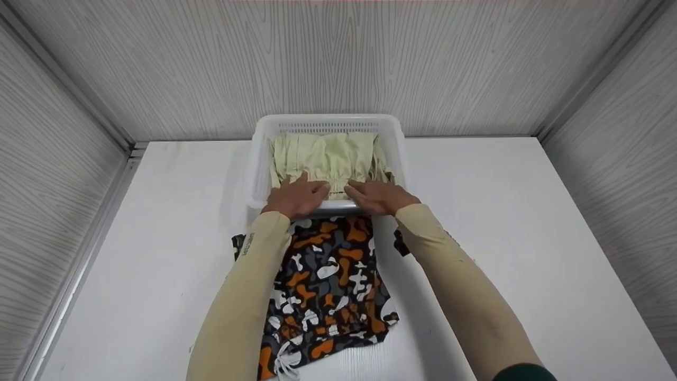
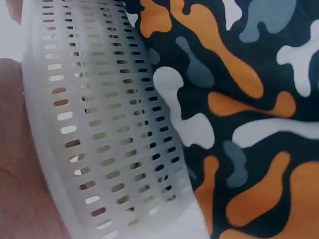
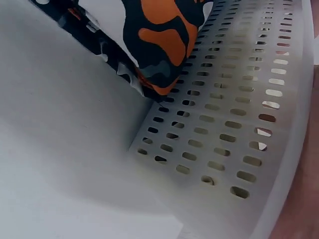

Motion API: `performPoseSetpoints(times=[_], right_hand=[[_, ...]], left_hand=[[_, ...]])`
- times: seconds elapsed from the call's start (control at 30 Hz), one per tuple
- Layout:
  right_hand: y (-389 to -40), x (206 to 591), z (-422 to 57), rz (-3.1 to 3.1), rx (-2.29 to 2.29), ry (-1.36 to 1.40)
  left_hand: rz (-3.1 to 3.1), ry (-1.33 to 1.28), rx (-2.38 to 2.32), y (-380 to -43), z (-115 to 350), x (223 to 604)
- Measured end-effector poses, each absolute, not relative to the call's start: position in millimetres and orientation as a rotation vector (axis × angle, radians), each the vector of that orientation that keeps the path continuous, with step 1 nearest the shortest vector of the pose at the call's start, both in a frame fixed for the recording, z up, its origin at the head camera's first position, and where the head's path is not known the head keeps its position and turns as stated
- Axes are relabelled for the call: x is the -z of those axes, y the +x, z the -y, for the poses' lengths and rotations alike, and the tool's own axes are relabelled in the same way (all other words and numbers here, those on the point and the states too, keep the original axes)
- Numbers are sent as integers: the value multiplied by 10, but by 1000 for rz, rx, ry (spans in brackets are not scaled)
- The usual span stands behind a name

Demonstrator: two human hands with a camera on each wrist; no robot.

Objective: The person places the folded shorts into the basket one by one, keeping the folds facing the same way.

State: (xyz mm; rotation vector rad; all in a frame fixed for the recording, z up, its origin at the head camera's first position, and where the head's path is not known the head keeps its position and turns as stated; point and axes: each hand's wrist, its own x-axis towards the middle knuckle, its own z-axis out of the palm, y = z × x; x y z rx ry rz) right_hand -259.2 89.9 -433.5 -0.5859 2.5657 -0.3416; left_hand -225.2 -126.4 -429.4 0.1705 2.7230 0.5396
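A white plastic basket (image 1: 257,159) with slotted sides holds a folded pale yellow-green garment (image 1: 328,156) with a gathered waistband. At the basket's near side, my left hand (image 1: 299,197) lies over the rim and rests on the garment's left front. Opposite it, my right hand (image 1: 382,197) rests on the garment's right front, its fingers pointing inward. Spread on the table in front of the basket are patterned shorts (image 1: 328,286) in black, orange, grey and white, with a white drawstring (image 1: 286,360). Both wrist views show the basket's slotted wall (image 2: 109,119) beside the patterned cloth (image 3: 164,40).
The white table (image 1: 508,222) extends to both sides of the basket. A grey wood-grain panel (image 1: 338,63) rises directly behind it, with similar side panels at left (image 1: 47,174) and right (image 1: 624,159).
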Motion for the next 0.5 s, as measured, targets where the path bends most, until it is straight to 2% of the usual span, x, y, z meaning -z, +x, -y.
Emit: performPoseSetpoints(times=[0.13, 0.37, 0.5], right_hand=[[-2512, 4415, -949, -2761, 454, -727], [-2178, 4655, -1242, -3189, 543, -1240], [-1908, 4807, -1521, -3289, 577, -1286]], left_hand=[[-2890, 244, -648, -2097, 1271, 4308], [-3114, 529, -963, -1589, 1369, 4423], [-3213, 636, -949, -1237, 1414, 4546]])
